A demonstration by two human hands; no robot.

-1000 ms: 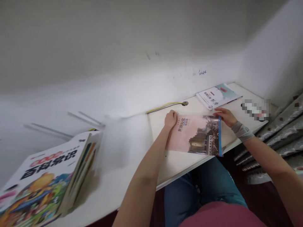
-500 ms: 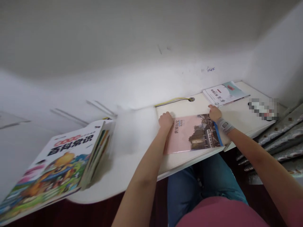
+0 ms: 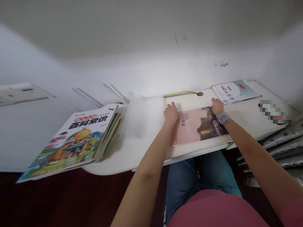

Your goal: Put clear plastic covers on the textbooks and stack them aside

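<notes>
A pink book (image 3: 189, 129) with a castle photo on its cover lies flat on the white desk (image 3: 146, 148) in front of me. My left hand (image 3: 170, 113) is closed at its upper left corner, fingers curled over the edge. At the upper right corner, my right hand (image 3: 217, 106) grips the book and covers part of the cover photo; a grey band is on that wrist. Just beyond my right hand is a white and pale green booklet (image 3: 236, 91), with a thin pen along its near edge.
To the left, a stack of books (image 3: 82, 138) with a colourful cartoon cover overhangs the rounded desk end. A yellow cable (image 3: 180, 93) runs into a hole by the wall. A blurred-out object (image 3: 276, 112) lies at far right, beside silvery patterned folds (image 3: 284, 138).
The view has shifted, so the desk's things appear further right and a little higher. Both hands stay at the pink book's upper corners; the book has hardly moved on the desk.
</notes>
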